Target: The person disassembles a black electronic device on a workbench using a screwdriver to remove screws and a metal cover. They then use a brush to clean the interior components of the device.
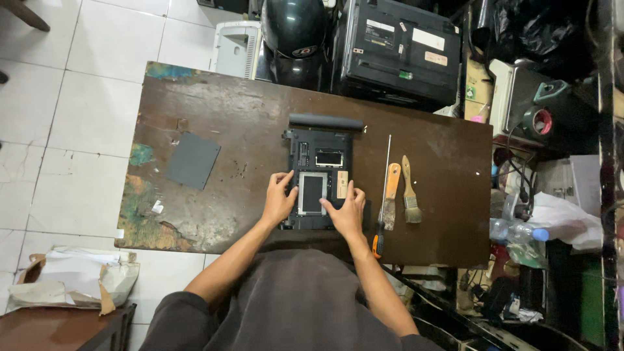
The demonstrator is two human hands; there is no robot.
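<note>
On a scarred brown wooden table point(214, 123), open left hand point(278, 200) and right hand point(346, 213) press flat on an upturned black laptop point(318, 179), apparently mid-disassembly; its silver drive point(312, 193) likely needs fingertip lifting.

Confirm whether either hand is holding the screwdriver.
No: the screwdriver lies untouched on the table, right of the right hand.

I see a dark brown counter point(227, 117), worn, with teal paint patches at its left edge. On it: an upturned black laptop point(318, 175) at centre, a black bar point(326, 121) just beyond it, a grey square panel point(192, 160) left, and a long screwdriver point(383, 195) and two brushes point(409, 192) right.
</note>
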